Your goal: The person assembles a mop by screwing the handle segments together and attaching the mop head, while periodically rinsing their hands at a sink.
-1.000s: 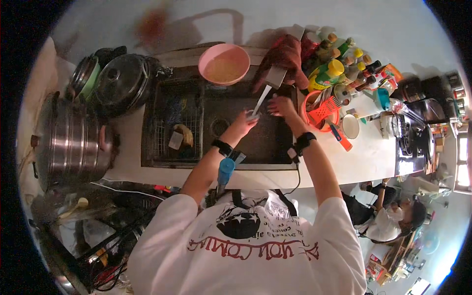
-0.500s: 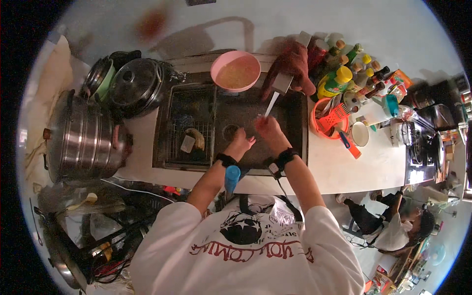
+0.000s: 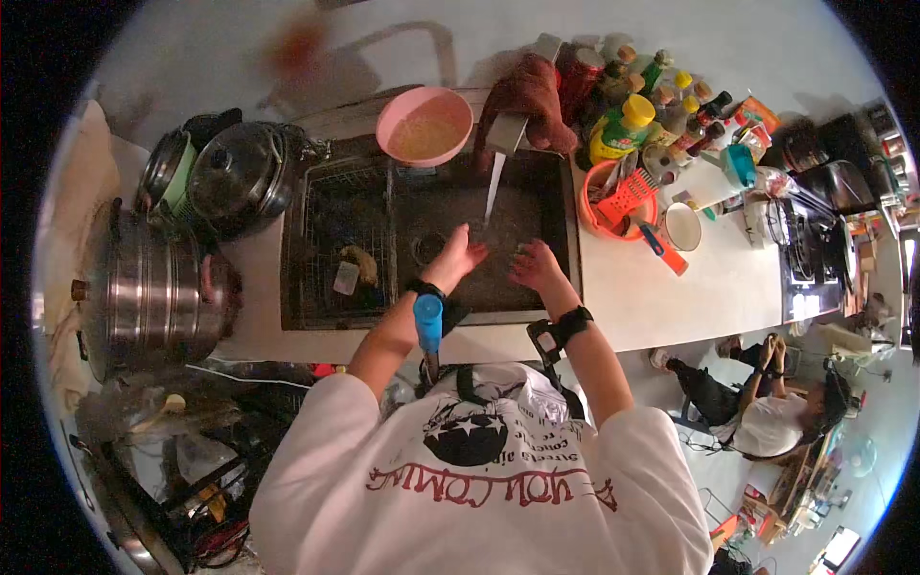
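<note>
Over the dark sink [image 3: 460,305] my left hand [image 3: 458,257] is under the end of a stream of running water [image 3: 495,182]. Its fingers look apart, with nothing seen in them. My right hand [image 3: 539,268] hovers to the right of the stream, fingers spread and slightly bent, holding nothing. The water falls from a square-ended metal faucet [image 3: 507,132], and a reddish-brown cloth [image 3: 533,94] hangs over the faucet. A pink bowl [image 3: 425,126] with pale contents stands at the sink's back edge. In the sink's left part, a wire rack holds a sponge-like pale block [image 3: 346,278].
Lidded pots [image 3: 240,172] and a tall steel steamer [image 3: 158,287] crowd the left counter. To the right are an orange basket of utensils [image 3: 589,206], a white cup [image 3: 682,227], several bottles [image 3: 623,129] and a stove [image 3: 810,254]. Another person [image 3: 767,422] sits at the right.
My right hand has moved away from the water stream, and my left hand has come up to it. The view has shifted slightly. The seated person's hands have come together.
</note>
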